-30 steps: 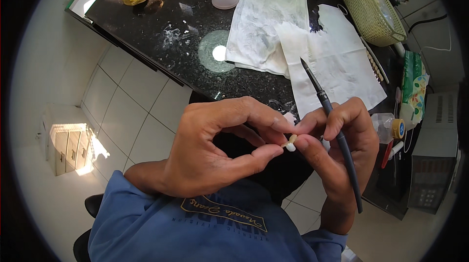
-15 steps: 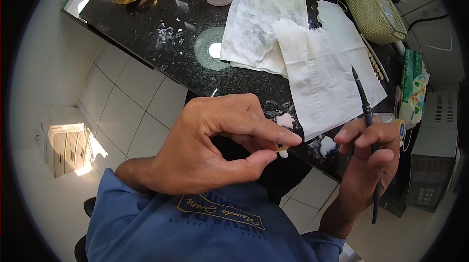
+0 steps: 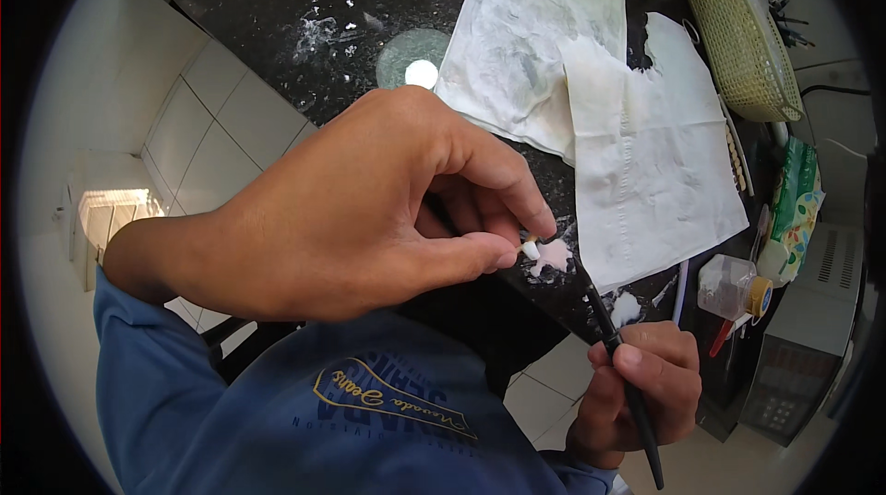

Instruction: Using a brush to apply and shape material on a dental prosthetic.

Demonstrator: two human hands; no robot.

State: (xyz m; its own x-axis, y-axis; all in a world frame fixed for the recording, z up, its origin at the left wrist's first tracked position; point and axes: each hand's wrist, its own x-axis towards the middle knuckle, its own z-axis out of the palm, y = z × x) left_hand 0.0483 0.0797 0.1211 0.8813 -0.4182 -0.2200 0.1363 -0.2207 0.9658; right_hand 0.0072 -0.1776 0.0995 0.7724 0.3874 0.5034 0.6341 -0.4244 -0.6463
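Dark speckled stone countertop [image 3: 277, 24] over a white tiled floor, seen from above. Left hand [image 3: 369, 209] curled, thumb and forefinger pinched narrow on one small white piece [image 3: 531, 250], held just off the counter edge and right beside a pale pinkish-white dab [image 3: 554, 256] on the stone — apparently so the piece sits close to the material being picked up. Right hand [image 3: 646, 384] closed in a pen grip around one thin black brush [image 3: 620, 368]; its tip reaches up toward the dab, though I cannot tell whether it touches. Two white paper towels [image 3: 646, 154] overlap on the counter, stained grey, likely for wiping. One round glass slab [image 3: 413, 57] with a white spot sits beyond the left hand. Two woven baskets [image 3: 738, 43] at the far right — one small clear bottle [image 3: 734, 285] with an orange cap stands near the brush hand.
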